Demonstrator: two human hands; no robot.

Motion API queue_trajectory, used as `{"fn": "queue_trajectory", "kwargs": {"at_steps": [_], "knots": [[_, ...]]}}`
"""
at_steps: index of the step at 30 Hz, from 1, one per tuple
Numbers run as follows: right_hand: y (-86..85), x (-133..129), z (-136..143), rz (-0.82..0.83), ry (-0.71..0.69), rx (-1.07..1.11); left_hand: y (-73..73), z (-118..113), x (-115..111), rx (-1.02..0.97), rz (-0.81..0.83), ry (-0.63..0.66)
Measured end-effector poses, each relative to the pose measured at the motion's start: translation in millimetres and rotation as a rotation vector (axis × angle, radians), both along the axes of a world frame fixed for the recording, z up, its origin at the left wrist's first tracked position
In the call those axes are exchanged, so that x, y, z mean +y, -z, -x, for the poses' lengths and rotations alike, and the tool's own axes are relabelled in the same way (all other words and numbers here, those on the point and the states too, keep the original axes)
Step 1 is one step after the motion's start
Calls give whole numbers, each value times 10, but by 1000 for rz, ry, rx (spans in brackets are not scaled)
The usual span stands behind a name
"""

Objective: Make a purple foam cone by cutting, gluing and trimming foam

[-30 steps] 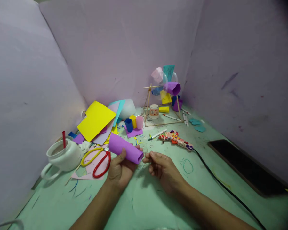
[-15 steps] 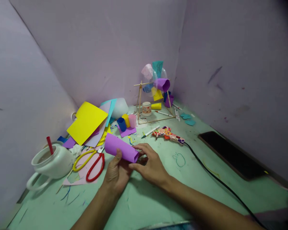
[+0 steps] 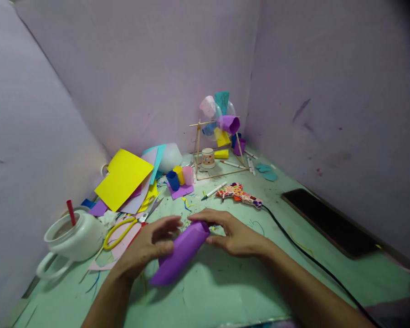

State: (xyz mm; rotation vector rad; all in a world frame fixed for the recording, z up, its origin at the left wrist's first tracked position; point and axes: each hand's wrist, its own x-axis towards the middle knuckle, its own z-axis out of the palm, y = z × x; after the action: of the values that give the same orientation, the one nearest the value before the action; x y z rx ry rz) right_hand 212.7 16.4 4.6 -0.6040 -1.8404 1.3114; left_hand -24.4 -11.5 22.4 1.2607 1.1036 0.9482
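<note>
Purple tube (image 3: 181, 254), wide end now nearer, narrow end at right fingers (image 3: 209, 215)

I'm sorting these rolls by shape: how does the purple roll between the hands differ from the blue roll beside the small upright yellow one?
The purple roll slants between the left hand and right hand; the blue roll stands upright apart from them. The purple roll is long for its width; the blue roll is short and squat. Both are hollow, with an open end showing.
</note>
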Motion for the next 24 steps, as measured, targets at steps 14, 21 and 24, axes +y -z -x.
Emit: {"fn": "queue_trajectory", "kwargs": {"at_steps": [14,21,24], "knots": [[161,-62,214,313,190,39,113,-525,-110,108,-40,50],[125,-96,227,385,209,45,55,-493,-152,261,-101,-129],[121,-109,232,426,210,63,51,-499,-178,252,-96,-176]]}}
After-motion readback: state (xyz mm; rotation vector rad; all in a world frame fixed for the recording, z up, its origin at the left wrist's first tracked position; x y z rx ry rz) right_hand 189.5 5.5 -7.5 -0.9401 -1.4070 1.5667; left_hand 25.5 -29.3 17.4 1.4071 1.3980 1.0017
